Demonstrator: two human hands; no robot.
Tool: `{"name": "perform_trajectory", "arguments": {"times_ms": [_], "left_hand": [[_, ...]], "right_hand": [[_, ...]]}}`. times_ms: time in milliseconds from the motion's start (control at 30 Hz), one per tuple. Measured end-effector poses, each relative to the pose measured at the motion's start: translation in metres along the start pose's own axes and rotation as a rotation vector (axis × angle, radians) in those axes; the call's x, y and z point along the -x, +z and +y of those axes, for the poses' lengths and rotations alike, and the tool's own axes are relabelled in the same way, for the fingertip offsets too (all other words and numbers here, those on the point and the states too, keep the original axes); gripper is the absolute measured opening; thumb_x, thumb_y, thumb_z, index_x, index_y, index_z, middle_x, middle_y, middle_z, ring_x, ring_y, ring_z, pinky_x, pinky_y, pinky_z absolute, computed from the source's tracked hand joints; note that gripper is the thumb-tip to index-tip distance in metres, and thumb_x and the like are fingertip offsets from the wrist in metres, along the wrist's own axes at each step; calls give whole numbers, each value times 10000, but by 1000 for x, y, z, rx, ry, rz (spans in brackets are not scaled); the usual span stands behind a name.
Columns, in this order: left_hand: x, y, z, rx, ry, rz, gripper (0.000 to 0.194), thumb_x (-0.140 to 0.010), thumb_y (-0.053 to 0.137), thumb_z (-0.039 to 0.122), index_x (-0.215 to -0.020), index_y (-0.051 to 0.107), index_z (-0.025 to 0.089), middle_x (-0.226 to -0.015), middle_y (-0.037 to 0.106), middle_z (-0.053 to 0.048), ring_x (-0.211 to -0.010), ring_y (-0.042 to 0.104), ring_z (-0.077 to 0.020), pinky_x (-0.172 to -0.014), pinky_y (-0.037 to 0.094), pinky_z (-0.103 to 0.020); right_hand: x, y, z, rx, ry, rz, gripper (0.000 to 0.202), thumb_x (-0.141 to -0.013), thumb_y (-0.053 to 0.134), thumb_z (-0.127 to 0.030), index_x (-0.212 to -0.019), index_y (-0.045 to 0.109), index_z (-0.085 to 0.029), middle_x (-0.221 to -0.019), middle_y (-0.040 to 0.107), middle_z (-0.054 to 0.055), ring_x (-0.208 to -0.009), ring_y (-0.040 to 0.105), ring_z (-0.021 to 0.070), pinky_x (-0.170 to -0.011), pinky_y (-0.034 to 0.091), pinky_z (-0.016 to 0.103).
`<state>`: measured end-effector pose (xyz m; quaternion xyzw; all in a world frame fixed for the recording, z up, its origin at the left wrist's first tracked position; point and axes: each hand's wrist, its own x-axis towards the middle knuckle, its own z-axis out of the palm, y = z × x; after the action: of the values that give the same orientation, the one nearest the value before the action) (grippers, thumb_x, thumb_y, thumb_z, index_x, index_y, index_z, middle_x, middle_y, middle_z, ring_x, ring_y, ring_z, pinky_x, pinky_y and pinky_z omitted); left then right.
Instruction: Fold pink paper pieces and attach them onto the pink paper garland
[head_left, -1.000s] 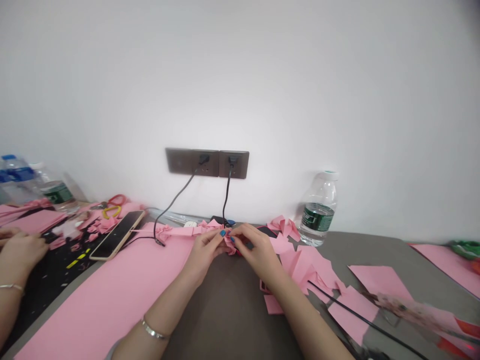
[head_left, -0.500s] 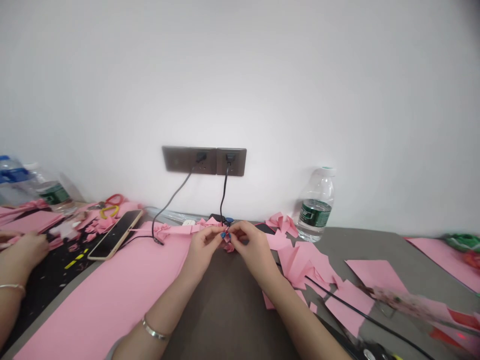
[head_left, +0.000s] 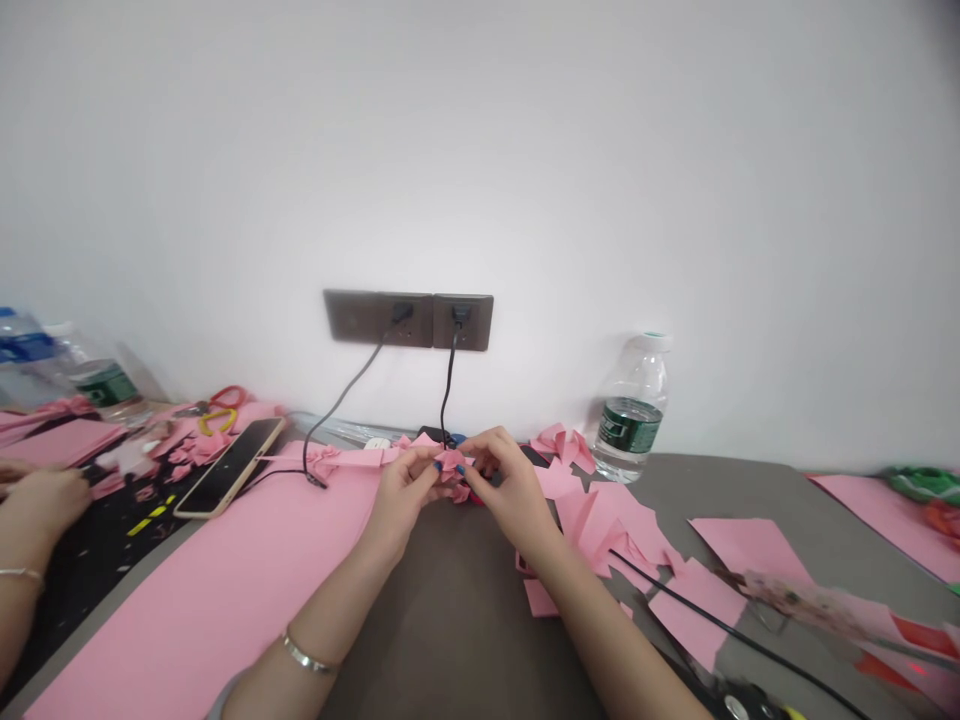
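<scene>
Between my two hands is a small folded pink paper piece (head_left: 451,464), raised a little above the grey table. My left hand (head_left: 405,492) pinches its left side between thumb and fingers. From the other side my right hand (head_left: 508,490) grips it with thumb and fingertips; its exact folds are too small to make out. A large pink paper sheet (head_left: 225,580) lies under and left of my left forearm. Beside my right wrist are crumpled and folded pink papers (head_left: 600,525).
A water bottle (head_left: 633,410) stands by the wall at right. A phone (head_left: 231,468) and scissors (head_left: 219,418) lie left, near another person's hand (head_left: 45,505). Black cables run from the wall sockets (head_left: 409,318); another cable (head_left: 712,620) crosses the papers at right.
The pink paper piece has turned and shows more of its face between my fingers. My right fingers have lifted and spread slightly. The other person's hand has shifted a little left.
</scene>
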<state>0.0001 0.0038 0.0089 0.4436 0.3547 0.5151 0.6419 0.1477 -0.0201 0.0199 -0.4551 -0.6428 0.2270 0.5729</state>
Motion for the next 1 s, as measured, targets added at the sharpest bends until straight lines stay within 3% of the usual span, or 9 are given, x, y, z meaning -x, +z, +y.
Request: {"name": "perform_trajectory", "arguments": {"times_ms": [133, 233, 400, 533, 667, 800, 1000], "left_hand": [[0, -1, -1, -15, 36, -10, 246, -711, 752, 330, -888, 700, 168, -805, 703, -33, -749, 663, -157, -668, 558, -258], [0, -2, 0, -54, 70, -6, 215, -727, 736, 326, -875, 704, 174, -833, 689, -30, -783, 650, -155, -685, 558, -252], [-3, -3, 2, -199, 159, -24, 209, -686, 759, 329, -794, 704, 159, -854, 697, -45, -776, 653, -175, -668, 557, -268], [-3, -3, -1, -192, 136, -10, 232, -682, 745, 343, -809, 692, 157, -818, 683, -30, -744, 642, -162, -640, 553, -263], [-3, -4, -2, -169, 109, 3, 228, -715, 703, 326, -873, 689, 162, -833, 674, -29, -753, 626, -152, -620, 545, -242], [-4, -6, -1, -266, 168, -17, 188, -740, 659, 279, -880, 685, 156, -812, 668, -29, -717, 618, -145, -550, 524, -213], [-3, -6, -1, -355, 257, -77, 114, -766, 632, 234, -842, 673, 161, -814, 675, -24, -741, 649, -151, -572, 548, -214]], "right_hand": [[0, 2, 7, -202, 173, -43, 174, -800, 635, -243, -973, 625, -228, -829, 611, 27, -703, 597, 171, -610, 470, 298], [-1, 2, 12, -345, 290, -116, 178, -791, 656, -356, -870, 647, -196, -776, 660, 35, -655, 627, 174, -594, 504, 310], [-2, 1, 18, -379, 351, -75, 227, -737, 699, -392, -760, 679, -167, -649, 658, 20, -567, 619, 152, -556, 509, 283], [-1, 3, 16, -361, 335, -51, 222, -739, 684, -370, -841, 681, -173, -731, 690, 36, -627, 651, 173, -586, 536, 289], [1, 2, 9, -209, 205, -81, 143, -780, 632, -290, -892, 654, -203, -812, 699, 38, -718, 674, 183, -650, 551, 296], [2, 0, 7, -87, 140, -86, 131, -794, 610, -245, -921, 617, -213, -802, 691, 29, -687, 673, 171, -616, 544, 279], [3, 1, 8, -19, 149, -29, 61, -792, 604, -219, -771, 548, -209, -697, 646, -6, -628, 656, 156, -565, 515, 244]]}}
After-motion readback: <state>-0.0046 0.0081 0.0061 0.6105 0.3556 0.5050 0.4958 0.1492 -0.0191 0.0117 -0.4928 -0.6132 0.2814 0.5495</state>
